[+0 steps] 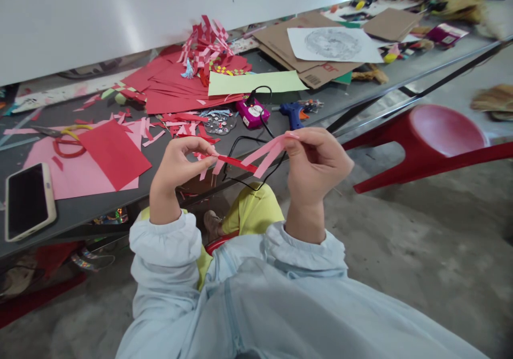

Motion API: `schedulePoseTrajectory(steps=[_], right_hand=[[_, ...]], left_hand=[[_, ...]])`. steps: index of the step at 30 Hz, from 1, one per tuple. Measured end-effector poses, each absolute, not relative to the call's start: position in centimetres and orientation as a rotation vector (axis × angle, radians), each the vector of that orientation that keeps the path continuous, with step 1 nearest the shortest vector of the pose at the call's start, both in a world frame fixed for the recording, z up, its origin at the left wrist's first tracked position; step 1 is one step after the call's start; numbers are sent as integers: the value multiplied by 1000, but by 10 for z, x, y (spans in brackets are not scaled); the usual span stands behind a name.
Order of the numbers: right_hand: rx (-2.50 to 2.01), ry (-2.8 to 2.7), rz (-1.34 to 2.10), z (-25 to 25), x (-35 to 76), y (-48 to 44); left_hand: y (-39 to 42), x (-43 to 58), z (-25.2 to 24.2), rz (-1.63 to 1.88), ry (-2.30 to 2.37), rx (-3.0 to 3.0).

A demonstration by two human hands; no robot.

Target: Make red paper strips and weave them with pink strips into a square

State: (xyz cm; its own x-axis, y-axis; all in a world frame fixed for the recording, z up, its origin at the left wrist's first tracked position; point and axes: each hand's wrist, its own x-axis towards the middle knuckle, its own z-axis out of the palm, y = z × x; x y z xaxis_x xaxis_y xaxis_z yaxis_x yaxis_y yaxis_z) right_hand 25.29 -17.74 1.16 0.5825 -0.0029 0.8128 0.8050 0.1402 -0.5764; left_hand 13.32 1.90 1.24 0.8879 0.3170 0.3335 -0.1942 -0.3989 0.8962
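Note:
Both my hands are raised in front of the table edge, pinching paper strips. My left hand (178, 169) is closed on one end of a red paper strip (240, 163), with short pink ends hanging below the fingers. Between thumb and forefinger, my right hand (315, 161) grips pink paper strips (269, 155), two of which fan out toward the left. The red strip's far end meets the pink strips; whether they are joined there I cannot tell. Behind the hands, red and pink paper scraps (188, 126) lie on the table.
Scissors (70, 140) rest on pink and red sheets beside a phone (30, 201). A purple power adapter (253, 114) with a black cable and a blue glue gun (293, 114) sit ahead. Woven paper pieces (206, 44) top red sheets. At right stands a red stool (425, 140).

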Motion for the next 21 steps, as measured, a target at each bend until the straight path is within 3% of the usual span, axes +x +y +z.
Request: schedulePoseTrajectory(steps=[21], right_hand=[[-1379, -736, -697, 5, 259, -179]], left_hand=[[16, 133, 16, 526, 82, 1897]])
